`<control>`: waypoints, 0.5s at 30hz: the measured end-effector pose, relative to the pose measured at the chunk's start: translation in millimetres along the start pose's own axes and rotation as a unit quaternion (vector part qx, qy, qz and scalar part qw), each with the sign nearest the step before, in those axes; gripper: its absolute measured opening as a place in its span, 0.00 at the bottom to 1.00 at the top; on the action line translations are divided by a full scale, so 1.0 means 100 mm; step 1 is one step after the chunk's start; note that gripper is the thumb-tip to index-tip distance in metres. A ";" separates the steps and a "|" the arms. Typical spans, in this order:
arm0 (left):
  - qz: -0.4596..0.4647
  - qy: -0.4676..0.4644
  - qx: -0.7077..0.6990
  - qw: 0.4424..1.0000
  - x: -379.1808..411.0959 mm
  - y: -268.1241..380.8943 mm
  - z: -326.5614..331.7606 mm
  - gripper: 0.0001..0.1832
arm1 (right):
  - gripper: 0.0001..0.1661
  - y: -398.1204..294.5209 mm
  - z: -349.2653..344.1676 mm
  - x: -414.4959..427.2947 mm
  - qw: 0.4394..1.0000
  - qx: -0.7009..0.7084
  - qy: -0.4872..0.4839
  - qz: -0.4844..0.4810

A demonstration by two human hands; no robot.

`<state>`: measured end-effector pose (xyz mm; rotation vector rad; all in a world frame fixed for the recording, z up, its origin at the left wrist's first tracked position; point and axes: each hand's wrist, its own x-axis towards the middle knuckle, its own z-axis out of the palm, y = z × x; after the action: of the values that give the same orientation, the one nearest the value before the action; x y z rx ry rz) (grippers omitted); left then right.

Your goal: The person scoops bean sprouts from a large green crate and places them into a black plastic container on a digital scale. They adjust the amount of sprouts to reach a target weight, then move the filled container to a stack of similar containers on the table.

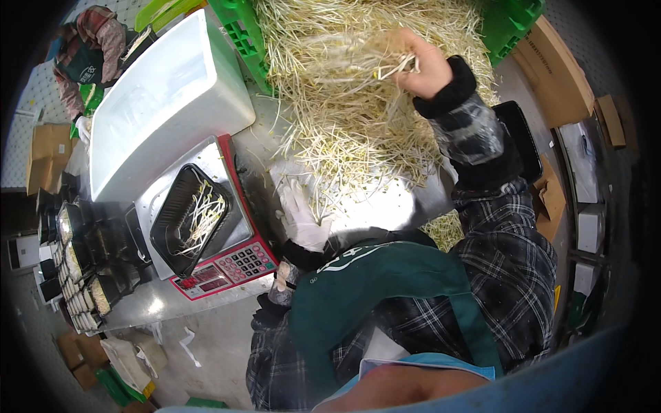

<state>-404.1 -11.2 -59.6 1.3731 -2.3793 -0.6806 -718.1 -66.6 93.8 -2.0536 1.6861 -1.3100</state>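
Observation:
A large heap of bean sprouts (361, 134) spills from a green plastic crate (240, 44) onto a steel table (263, 111). My bare right hand (426, 64) is over the heap, gripping a bunch of sprouts; the motion there is blurred. My left hand (304, 219), in a white glove, rests with fingers apart on the table at the heap's near edge. To its left a red-edged digital scale (242, 263) carries a black plastic tray (173, 227), tilted in view, with a small portion of sprouts (204, 217) in it.
Behind the scale stands a deep white plastic tub (170, 129). Filled black trays (98, 289) are stacked at the table's left end. An empty black tray (519, 139) lies beyond my right forearm, near a cardboard box (557, 72). Another person (95, 46) works at far left.

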 end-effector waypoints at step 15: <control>-0.100 0.012 -0.385 0.918 -0.51 -0.39 0.10 0.26 | 0.22 0.25 0.86 -0.64 0.938 -0.109 -0.198 0.265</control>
<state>-356.0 18.9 -90.9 1.2287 -1.6384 -1.4432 -673.0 -52.7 -5.6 -1.6277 2.0405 -0.5238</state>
